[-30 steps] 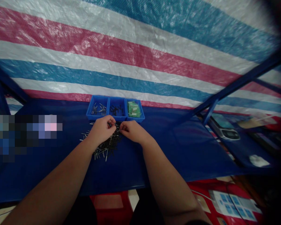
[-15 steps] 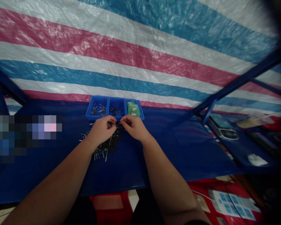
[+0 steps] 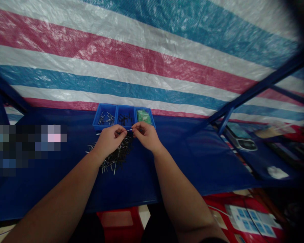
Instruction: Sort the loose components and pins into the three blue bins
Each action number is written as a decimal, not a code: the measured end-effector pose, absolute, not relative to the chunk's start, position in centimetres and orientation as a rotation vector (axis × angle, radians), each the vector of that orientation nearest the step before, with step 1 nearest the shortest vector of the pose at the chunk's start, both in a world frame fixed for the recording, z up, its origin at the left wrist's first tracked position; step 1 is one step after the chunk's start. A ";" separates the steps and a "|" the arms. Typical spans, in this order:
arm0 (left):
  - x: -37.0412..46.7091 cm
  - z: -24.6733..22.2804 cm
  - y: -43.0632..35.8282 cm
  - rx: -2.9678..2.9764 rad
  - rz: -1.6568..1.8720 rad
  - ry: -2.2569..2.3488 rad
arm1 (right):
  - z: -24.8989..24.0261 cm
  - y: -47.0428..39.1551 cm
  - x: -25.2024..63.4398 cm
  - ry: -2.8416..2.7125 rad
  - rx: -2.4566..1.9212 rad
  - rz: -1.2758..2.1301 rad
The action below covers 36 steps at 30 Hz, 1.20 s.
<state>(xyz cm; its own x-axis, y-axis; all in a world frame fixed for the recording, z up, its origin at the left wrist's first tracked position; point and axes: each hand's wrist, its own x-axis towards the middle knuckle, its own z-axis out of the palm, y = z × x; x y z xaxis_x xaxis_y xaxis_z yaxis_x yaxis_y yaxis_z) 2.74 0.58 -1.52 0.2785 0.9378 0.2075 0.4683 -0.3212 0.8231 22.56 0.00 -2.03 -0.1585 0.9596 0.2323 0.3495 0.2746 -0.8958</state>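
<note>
Left of the pile of pins (image 3: 115,156), a patch of the worktop (image 3: 167,168) is pixelated. Part of the pile is hidden under the left hand (image 3: 108,140). What is pinched between both grips is too small to be identified.

A striped tarp (image 3: 147,60) hangs behind; a scale (image 3: 240,140) and white cloth (image 3: 276,172) sit right.

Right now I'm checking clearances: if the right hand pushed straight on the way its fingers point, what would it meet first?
Probably the left hand: the right hand points toward it across a thin pin pinched between them. Depth is unclear.
</note>
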 end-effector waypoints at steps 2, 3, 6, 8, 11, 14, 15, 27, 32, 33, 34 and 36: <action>2.6 -1.6 0.7 1.895 0.983 1.299 | -1.9 0.0 22.5 -1.628 -1.203 0.901; 2.5 -1.6 0.7 1.885 1.015 1.327 | -1.9 0.0 22.5 -1.605 -1.198 0.905; 1.9 -1.5 1.2 1.794 1.174 1.431 | -1.8 0.0 22.6 -1.583 -1.199 0.883; 1.3 -1.5 1.6 1.679 1.283 1.503 | -1.7 0.0 22.8 -1.631 -1.225 0.844; 0.7 -1.7 2.3 1.516 1.275 1.580 | -1.5 -0.1 23.1 -1.773 -1.297 0.767; 0.5 -1.8 2.6 1.483 1.170 1.621 | -1.2 -0.2 23.3 -1.941 -1.416 0.700; 0.5 -1.8 2.6 1.512 1.151 1.626 | -1.1 -0.3 23.4 -1.998 -1.459 0.688; 2.7 -1.9 0.2 2.110 0.789 1.170 | -1.3 -0.7 23.3 -2.283 -1.575 0.640; 2.8 -1.8 0.1 2.135 0.748 1.170 | -1.0 -0.9 23.1 -2.302 -1.615 0.614; 2.7 -1.8 0.1 2.134 0.752 1.172 | -0.9 -0.9 23.1 -2.308 -1.621 0.607; 2.7 -1.8 0.1 2.134 0.756 1.173 | -0.9 -0.9 23.0 -2.312 -1.627 0.596; 2.7 -1.8 0.1 2.142 0.756 1.168 | -0.8 -1.0 23.0 -2.319 -1.641 0.571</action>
